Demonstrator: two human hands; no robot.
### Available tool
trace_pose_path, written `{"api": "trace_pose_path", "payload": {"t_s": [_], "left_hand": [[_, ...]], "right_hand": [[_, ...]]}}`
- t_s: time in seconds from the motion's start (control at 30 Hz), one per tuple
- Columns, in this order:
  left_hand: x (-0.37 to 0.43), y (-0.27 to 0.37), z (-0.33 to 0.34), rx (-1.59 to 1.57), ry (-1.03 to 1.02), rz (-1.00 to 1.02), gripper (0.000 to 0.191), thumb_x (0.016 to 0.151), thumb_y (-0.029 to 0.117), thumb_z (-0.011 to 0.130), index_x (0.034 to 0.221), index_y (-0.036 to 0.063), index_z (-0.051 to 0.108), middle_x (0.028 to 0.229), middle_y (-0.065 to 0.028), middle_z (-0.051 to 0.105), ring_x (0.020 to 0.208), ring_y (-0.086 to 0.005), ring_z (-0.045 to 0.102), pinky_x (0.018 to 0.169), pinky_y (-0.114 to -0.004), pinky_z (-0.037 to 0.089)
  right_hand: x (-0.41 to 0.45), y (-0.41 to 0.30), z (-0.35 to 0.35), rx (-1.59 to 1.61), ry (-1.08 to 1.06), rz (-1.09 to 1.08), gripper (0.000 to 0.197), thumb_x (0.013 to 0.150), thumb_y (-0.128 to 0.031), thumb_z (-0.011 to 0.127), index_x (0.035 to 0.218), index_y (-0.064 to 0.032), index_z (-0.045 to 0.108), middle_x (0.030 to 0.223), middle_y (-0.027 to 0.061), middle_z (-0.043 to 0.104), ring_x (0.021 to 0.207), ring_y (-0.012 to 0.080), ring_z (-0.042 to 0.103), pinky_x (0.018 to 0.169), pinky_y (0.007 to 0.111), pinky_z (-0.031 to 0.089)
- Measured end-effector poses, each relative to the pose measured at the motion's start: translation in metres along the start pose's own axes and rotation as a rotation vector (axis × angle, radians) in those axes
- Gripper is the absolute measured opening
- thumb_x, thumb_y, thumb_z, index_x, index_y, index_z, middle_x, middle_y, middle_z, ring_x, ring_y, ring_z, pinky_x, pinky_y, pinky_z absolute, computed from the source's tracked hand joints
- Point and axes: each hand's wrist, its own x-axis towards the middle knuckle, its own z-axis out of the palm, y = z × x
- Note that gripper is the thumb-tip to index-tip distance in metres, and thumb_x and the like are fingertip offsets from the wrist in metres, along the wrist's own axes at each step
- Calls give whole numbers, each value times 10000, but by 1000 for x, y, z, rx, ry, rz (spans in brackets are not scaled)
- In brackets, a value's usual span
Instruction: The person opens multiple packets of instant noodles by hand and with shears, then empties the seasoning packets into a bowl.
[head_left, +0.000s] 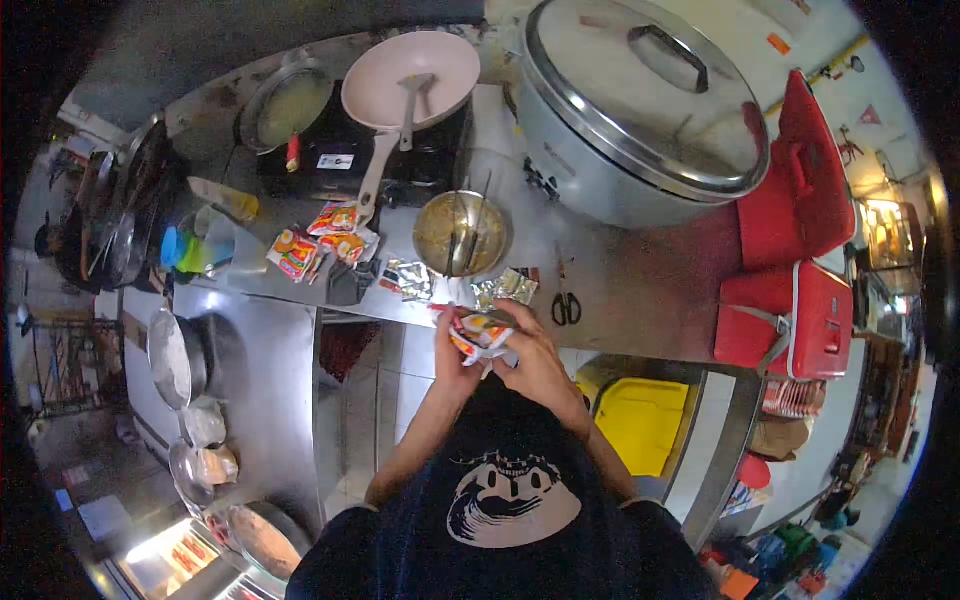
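Note:
Between my two hands, just off the counter's front edge, is a crumpled printed food packet (480, 334). My left hand (455, 364) grips its left side, and my right hand (534, 355) pinches it from the right. Beyond them sits a metal bowl (460, 233) with a pair of chopsticks (471, 247) in it. Silver foil sachets (409, 280) lie left of my hands, and more foil sachets (508, 287) lie just beyond them. Several similar printed packets (294, 255) are heaped to the left. Black-handled scissors (566, 306) rest to the right.
A pink frying pan (405, 67) holding a spatula (413, 105) stands on a black cooktop (427, 169). To its left is a pot (289, 109) of cloudy liquid. A large lidded cooker (600, 172) fills the back right, beside an open red cooler (787, 322). A yellow bin (641, 424) stands below.

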Motion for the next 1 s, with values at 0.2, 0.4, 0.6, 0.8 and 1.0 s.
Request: {"api": "trace_pose_path", "payload": {"t_s": [0.2,0.4,0.6,0.8,1.0], "left_hand": [[-7,-8,4,220,2,50,498,948,518,482,1159,83,597,1094,-118,673,1008,-274,661,916,-439,520],[-1,-2,-19,10,46,-165,538,906,570,516,1136,91,602,1086,-132,671,975,-297,661,878,-476,529],[-4,14,-18,-197,56,-263,699,864,620,548,1284,63,499,1236,-184,571,1136,-347,562,942,-551,476],[-10,18,-22,-276,79,-238,690,905,599,476,1332,57,463,1268,-186,539,1176,-380,530,988,-552,450],[-30,7,-34,-232,27,-101,712,897,623,475,1352,76,466,1299,-188,549,1181,-385,555,1006,-566,439]], "right_hand": [[-8,10,19,-41,-9,15,617,672,-102,787,1259,-73,599,1407,211,422,1300,390,431,1091,437,371],[-11,11,0,72,35,18,414,649,-73,807,1038,-18,676,1183,172,591,1102,334,591,948,398,477],[-10,-5,-21,798,231,403,252,861,-201,749,997,3,690,1008,59,707,825,125,669,684,284,559],[5,97,-45,687,170,708,481,819,-243,783,1172,39,616,1037,110,698,897,200,676,750,329,564],[-21,73,-40,176,38,239,801,657,-304,872,1307,5,520,1214,219,609,1132,417,573,1005,449,445]]}}
